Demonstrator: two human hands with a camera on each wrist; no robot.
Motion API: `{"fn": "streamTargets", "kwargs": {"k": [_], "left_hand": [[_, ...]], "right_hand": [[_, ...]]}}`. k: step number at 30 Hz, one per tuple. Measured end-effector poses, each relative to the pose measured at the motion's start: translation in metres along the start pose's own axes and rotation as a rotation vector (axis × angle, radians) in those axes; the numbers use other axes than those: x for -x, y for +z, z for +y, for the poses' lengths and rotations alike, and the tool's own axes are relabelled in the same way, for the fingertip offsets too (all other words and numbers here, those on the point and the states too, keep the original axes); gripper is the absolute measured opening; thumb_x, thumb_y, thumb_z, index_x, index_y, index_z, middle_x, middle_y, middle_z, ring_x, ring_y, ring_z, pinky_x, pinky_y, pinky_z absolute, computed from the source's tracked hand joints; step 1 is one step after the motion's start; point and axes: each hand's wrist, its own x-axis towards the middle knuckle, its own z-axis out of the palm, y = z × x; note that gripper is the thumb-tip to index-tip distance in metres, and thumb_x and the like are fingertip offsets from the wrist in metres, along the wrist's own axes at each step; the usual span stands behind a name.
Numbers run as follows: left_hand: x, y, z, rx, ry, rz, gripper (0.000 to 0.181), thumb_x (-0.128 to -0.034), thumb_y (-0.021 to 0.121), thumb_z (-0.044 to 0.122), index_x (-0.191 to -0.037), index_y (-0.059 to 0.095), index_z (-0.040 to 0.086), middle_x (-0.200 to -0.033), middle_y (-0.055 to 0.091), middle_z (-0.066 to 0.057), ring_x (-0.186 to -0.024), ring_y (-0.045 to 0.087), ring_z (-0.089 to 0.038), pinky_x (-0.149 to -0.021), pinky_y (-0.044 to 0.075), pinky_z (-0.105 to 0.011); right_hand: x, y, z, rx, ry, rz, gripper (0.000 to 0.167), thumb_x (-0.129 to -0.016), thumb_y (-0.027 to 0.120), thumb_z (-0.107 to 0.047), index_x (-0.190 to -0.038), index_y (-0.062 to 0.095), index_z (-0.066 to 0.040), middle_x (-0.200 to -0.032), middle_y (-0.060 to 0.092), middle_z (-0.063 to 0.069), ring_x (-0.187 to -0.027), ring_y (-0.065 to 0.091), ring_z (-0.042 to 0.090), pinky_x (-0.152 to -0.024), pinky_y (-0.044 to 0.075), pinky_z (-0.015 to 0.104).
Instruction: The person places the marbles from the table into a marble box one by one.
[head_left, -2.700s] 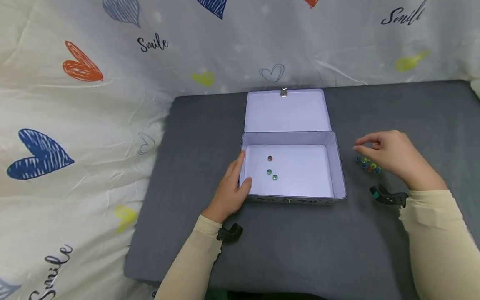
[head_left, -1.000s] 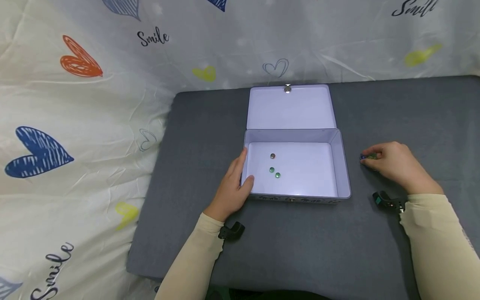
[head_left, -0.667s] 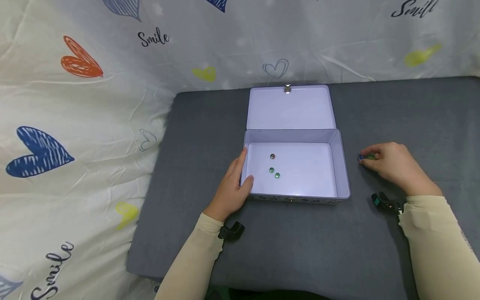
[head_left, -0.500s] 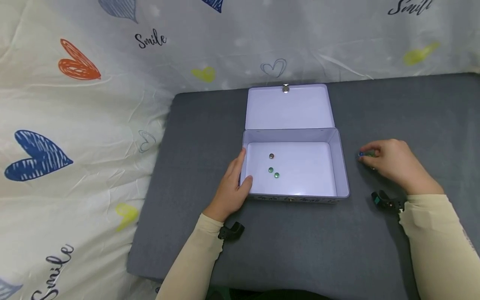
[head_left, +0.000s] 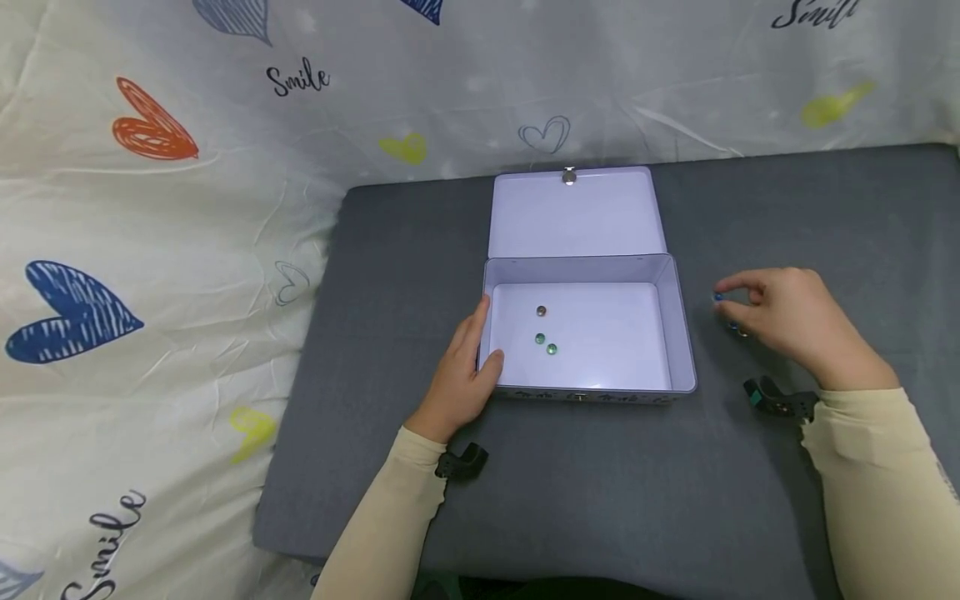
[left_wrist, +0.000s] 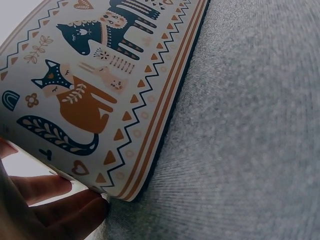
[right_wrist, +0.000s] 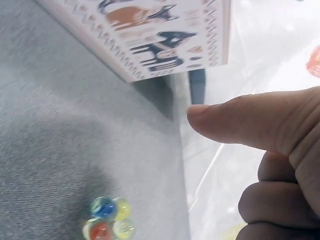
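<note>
**Beside the open box [head_left: 675, 333], a blue marble [head_left: 717, 297] was up in the right hand [head_left: 795, 321]**

Head view: the right hand had come up a bit from the gray table [head_left: 570, 492]. One second before, it was down low on a little pile. Now the thumb and pointing finger pinched the blue marble at their tips, and some other marbles [head_left: 733, 326] showed on the table under the hand. So one marble was off the table, held outside the box. Inside the box lay the same three as before: a brown marble [head_left: 542, 311] and two green marbles [head_left: 552, 349]. To me, the work looked only partly done. The lid [head_left: 573, 214] lay back behind the box. The left hand [head_left: 457, 379] had stayed at the box's left side, fingers long, thumb spread out by the near corner.

Left wrist view: a fox [left_wrist: 85, 107] and a horse [left_wrist: 107, 27] were drawn on the box's outside. The left hand's fingertips touched its edge.

Right wrist view: the thumb stuck out straight, but the pinch could not be seen from there. Four marbles sat close together on the table, with another blue marble [right_wrist: 104, 207] and a red marble [right_wrist: 99, 230] among them.
</note>
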Motion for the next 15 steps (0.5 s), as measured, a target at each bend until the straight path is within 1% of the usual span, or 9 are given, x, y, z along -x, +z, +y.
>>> {"fn": "streamTargets", "kwargs": {"k": [6,12,15], "left_hand": [[0.0,0.001,-0.001,0.008,0.003,0.002,0.077,-0.1015,0.05,0.022,-0.171,0.017,0.018,-0.168,0.032,-0.013,-0.154,0.035,-0.028,-0.12,0.034,-0.057],[0.0,0.0,-0.001,0.013,-0.007,0.0,0.076,-0.1017,0.049,0.024,-0.171,0.017,0.02,-0.168,0.032,-0.013,-0.153,0.036,-0.027,-0.12,0.034,-0.056],[0.0,0.0,-0.001,0.01,-0.005,-0.002,0.076,-0.1017,0.049,0.024,-0.17,0.017,0.02,-0.168,0.033,-0.013,-0.152,0.037,-0.028,-0.119,0.035,-0.057]], "right_hand": [[0.002,-0.007,-0.008,-0.004,-0.019,0.011,0.027,-0.097,0.074,-0.017,-0.119,0.077,-0.001,-0.053,0.048,0.002,-0.045,0.038,0.013,-0.05,0.032,0.032],[0.003,-0.012,-0.017,-0.003,-0.025,0.01,0.027,-0.097,0.074,-0.018,-0.119,0.077,-0.003,-0.053,0.049,0.003,-0.044,0.04,0.014,-0.05,0.032,0.033],[0.006,-0.013,-0.021,-0.003,-0.044,0.036,0.026,-0.096,0.076,-0.019,-0.118,0.078,-0.003,-0.052,0.046,0.003,-0.045,0.043,0.014,-0.05,0.031,0.032]]}}
